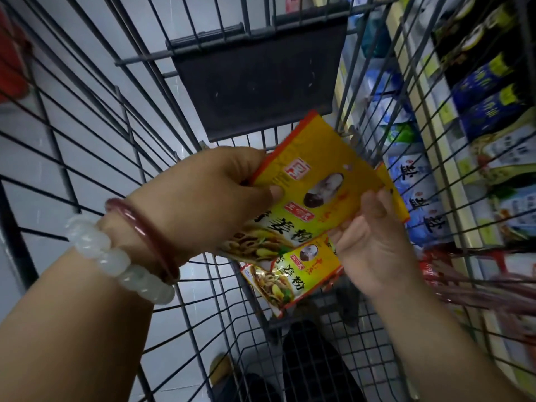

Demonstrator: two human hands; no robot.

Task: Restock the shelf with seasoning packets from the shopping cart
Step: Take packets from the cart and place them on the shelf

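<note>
Store aisle, grey floor seen through the wire of a shopping cart (87, 158), with its dark fold-down flap (255, 82) up at 12 o'clock. The shelf (452, 175) runs along the right side, roughly from 1 to 4 o'clock, stacked with blue-and-white bags and dark packets behind the cart's wire wall.

Only the head view here. The left hand (208, 195) grips a yellow seasoning packet (316, 181) at its left edge, thumb curled on the face, fingers behind. The packet's long axis runs diagonally, from about 7 toward 1 o'clock, top corner aimed at the flap. The right hand (374, 245) sits at the packet's 4 o'clock side, palm up, fingers touching the right edge — looks more like steadying than a real grip, though it's a bit blurred. More packets (287, 274) sit just below, overlapping the top one.

What matters for the next move: the shelf lies at 3 o'clock from the packets, beyond the cart wall, so the right hand is the nearer one.

Hard to tell: whether the lower packets are held or lying in the cart, how many there are, and the empty slot on the shelf — nothing shows it. Red blurred stuff (475, 282) at 4 o'clock is unreadable.
</note>
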